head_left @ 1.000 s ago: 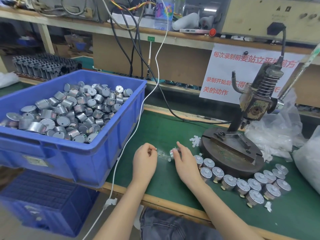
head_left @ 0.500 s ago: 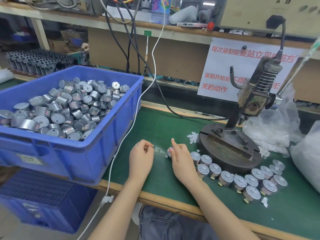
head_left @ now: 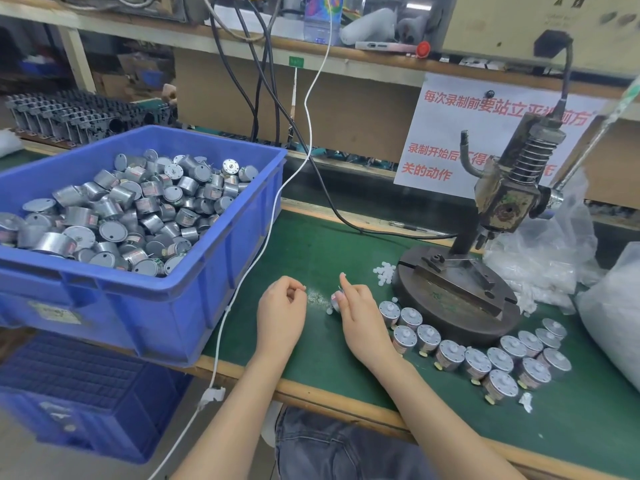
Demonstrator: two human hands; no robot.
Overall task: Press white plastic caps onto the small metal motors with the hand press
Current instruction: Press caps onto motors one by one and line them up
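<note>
My right hand [head_left: 360, 317] holds a small metal motor [head_left: 335, 299] on its side just above the green mat, index finger raised. My left hand [head_left: 282, 310] sits a little to its left, fingertips curled together and pinching a tiny white cap [head_left: 302, 288]. Loose white caps [head_left: 384, 271] lie beside the round base of the hand press [head_left: 457, 299], which stands to the right of both hands. Several capped motors [head_left: 478, 358] stand in a curved row in front of the press base.
A blue bin [head_left: 173, 306] full of metal motors stands at the left, overhanging the table edge. A white cable [head_left: 263, 237] runs down past the bin. Clear plastic bags [head_left: 554, 258] lie at the right behind the press. A second blue crate [head_left: 79, 393] sits below.
Both hands have stayed close together on the mat with only slight finger movement. The camera view shifted a little.
</note>
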